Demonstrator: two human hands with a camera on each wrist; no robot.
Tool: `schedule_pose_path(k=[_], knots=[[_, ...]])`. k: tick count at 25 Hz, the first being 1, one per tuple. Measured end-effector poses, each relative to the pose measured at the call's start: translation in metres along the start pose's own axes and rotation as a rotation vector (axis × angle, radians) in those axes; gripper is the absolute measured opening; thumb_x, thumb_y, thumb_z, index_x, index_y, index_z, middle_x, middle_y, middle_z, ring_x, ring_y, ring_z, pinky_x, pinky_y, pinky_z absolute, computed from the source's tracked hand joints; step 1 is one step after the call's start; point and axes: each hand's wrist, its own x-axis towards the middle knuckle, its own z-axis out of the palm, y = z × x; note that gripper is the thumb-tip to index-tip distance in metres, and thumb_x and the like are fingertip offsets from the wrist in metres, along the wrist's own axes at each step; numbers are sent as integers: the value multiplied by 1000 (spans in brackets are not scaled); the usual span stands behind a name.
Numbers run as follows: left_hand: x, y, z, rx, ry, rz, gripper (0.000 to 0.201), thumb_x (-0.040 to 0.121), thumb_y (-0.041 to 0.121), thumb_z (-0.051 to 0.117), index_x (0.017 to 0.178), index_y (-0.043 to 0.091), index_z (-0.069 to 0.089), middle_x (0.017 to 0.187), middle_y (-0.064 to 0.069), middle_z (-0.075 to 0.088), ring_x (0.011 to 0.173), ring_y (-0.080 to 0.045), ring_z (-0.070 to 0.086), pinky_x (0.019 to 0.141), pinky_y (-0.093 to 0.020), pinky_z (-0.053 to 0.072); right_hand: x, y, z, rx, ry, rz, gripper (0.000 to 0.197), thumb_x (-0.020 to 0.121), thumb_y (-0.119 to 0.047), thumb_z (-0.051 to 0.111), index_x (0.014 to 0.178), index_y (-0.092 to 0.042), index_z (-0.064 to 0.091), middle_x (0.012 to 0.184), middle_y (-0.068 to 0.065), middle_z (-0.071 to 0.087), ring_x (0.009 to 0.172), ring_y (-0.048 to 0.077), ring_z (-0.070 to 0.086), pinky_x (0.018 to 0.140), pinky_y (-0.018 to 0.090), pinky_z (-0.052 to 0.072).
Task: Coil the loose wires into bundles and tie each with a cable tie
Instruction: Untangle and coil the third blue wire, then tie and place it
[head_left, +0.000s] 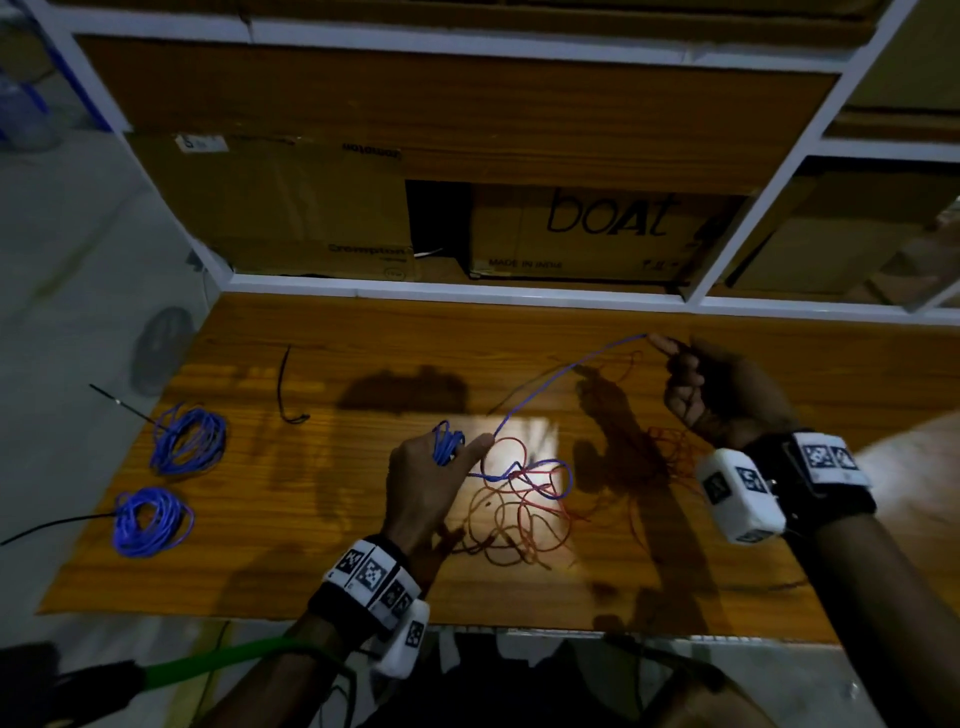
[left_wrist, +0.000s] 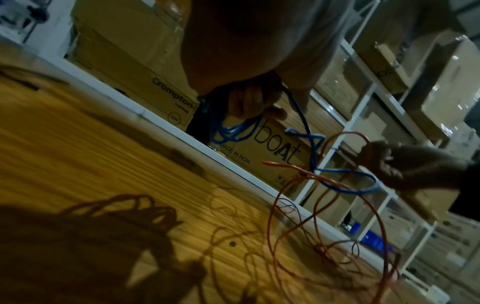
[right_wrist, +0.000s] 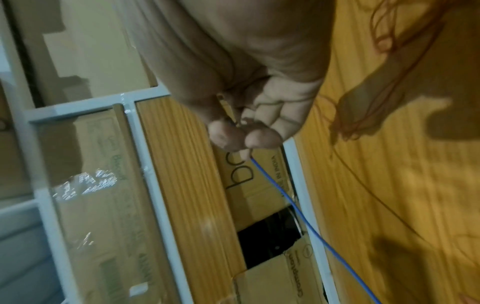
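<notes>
Winding blue wire (head_left: 540, 387) onto our left hand (head_left: 426, 483), whose fingers curl round a small coil, we should keep it taut from the right hand (head_left: 711, 387), which pinches its far end, and lift it clear where it crosses the red tangle (head_left: 519, 514) on the table (head_left: 322, 561); beyond, a white rack (head_left: 467, 288) of boxes (head_left: 587, 234); at the table's left, two tied blue coils (head_left: 189, 439), a black tie (head_left: 285, 387)

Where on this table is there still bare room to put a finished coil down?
Bare wood lies between the blue coils and the left hand, below the black tie. The red tangle and blue wire crowd the right.
</notes>
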Motion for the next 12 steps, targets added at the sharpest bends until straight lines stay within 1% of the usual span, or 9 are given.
schedule_pose_path(k=[1,3,4,6,7,9,10,11,12], knots=[[2,-2,3,-71,-42,-25,50,83,44,77,52,17,50,46,9,39,45,-13,36,49,-31,32,0,5,0,16,-14,-2,46,104,-38,40,129,-8,64,67,-7,61,51,5,54,53,19,48],[4,-1,6,-173,-136,-48,48,84,40,78,65,1,57,54,-1,45,51,-16,41,54,-34,36,0,21,6,-26,-37,17,46,105,-40,37,125,-13,68,76,-2,71,57,9,64,54,21,55],[4,0,6,-221,-186,-59,46,84,36,79,67,0,57,57,-3,47,52,-17,43,55,-34,37,-1,30,13,-109,-23,15,41,106,-37,37,126,-15,66,80,-1,72,58,10,66,53,22,56],[4,1,6,-327,-280,-71,37,84,24,80,65,6,54,55,2,46,50,-14,42,55,-27,38,-1,51,22,-431,-1,-37,32,106,-27,40,125,-18,64,84,1,71,62,12,65,53,22,52],[3,4,6,-374,-321,-82,32,84,16,79,67,7,54,53,6,44,48,-10,41,54,-21,39,-2,61,25,-640,-18,-98,28,106,-22,43,120,-19,66,84,1,71,64,12,64,55,22,49],[3,10,5,-423,-369,-113,20,83,5,77,77,1,58,51,10,46,44,-5,42,50,-13,39,-4,77,26,-1063,-89,-309,23,104,-16,51,100,-25,72,78,-2,71,63,12,64,58,26,46],[4,11,5,-428,-380,-118,17,83,3,76,81,0,59,51,10,48,44,-3,43,49,-12,38,-7,82,26,-1234,-127,-395,24,103,-17,54,91,-28,72,74,-3,71,62,13,63,57,29,46],[5,11,5,-423,-377,-122,15,83,1,75,82,0,60,51,10,50,44,-3,44,48,-12,38,-10,85,29,-1344,-170,-437,23,101,-21,58,85,-30,71,71,-2,71,59,14,63,55,31,47],[5,12,5,-419,-369,-127,14,83,0,74,82,0,61,52,10,51,44,-3,45,48,-12,38,-13,89,32,-1396,-207,-436,22,99,-27,61,80,-28,71,68,-1,71,56,14,63,52,31,48]])
